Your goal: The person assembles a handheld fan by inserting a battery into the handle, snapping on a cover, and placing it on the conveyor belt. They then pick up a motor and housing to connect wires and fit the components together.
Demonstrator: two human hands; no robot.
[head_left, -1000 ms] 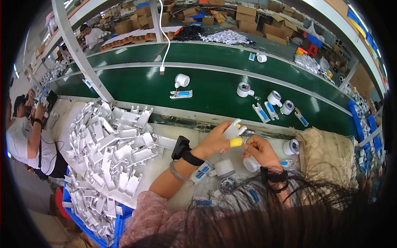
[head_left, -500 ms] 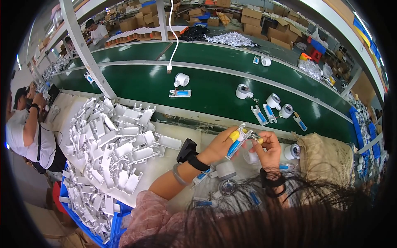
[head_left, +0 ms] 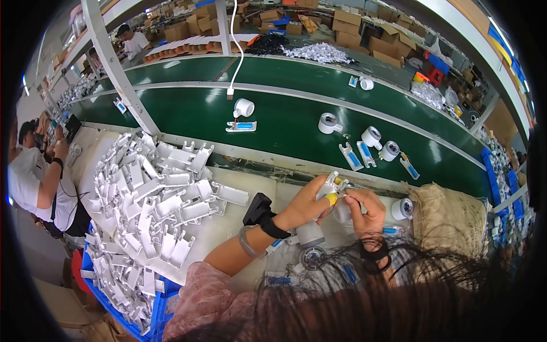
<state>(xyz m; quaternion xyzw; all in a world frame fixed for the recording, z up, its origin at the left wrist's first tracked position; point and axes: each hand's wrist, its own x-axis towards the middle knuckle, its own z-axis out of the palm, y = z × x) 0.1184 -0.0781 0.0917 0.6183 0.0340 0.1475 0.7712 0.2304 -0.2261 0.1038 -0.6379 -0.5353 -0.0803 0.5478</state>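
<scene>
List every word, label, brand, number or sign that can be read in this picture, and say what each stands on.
None can be read anywhere in the picture.
White part in the left hand: no legible print.
Blue cell on the belt: too small to tell.
Cartons at the back: too small to tell.
Sack: no legible print.

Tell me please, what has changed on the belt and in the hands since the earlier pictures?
On the near belt, the round white units shifted slightly left. The left hand keeps the white casing; its blue strip, visible half a second ago, is now out of sight. The right hand stays close to it. The casing pile and the beige sack stayed in place.
</scene>
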